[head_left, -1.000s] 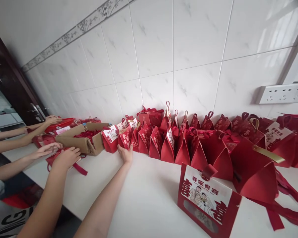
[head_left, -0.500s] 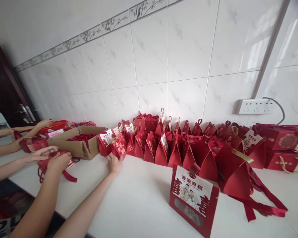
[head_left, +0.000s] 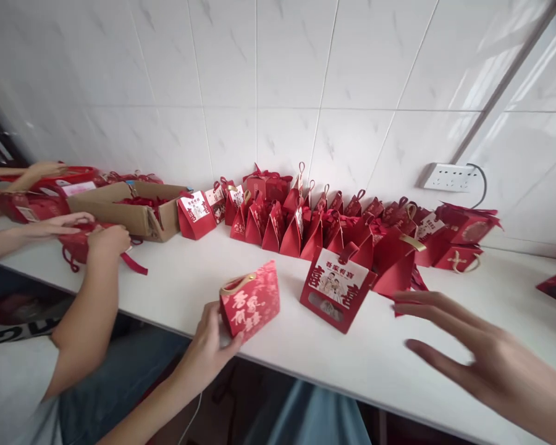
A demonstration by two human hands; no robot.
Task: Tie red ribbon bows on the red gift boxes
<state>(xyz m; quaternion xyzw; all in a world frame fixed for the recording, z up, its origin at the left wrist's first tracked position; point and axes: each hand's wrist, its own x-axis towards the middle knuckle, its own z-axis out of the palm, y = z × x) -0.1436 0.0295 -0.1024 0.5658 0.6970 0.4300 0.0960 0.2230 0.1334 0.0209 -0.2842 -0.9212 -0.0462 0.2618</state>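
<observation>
My left hand [head_left: 207, 347] is closed on the lower left corner of a small red gift box [head_left: 251, 300] with a gold handle and pale printed characters. It holds the box tilted, just above the white counter's [head_left: 278, 352] front edge. My right hand [head_left: 467, 352] hovers open at the right, fingers spread and pointing left, holding nothing. It is nearest a red window box [head_left: 336, 285] with a printed white label, which stands upright on the counter between my hands.
A row of several red pyramid gift boxes [head_left: 301, 225] lines the tiled wall. A cardboard carton [head_left: 134, 210] with red ribbons sits at the left. A co-worker's hand [head_left: 106, 241] presses on a red ribboned box, with other people's hands [head_left: 46, 225] beyond. A wall socket [head_left: 449, 177] is mounted at the right.
My left hand took a red box from the row by the wall and pulled it back to the counter's front edge. My right hand came into view. The camera tilted down and right.
</observation>
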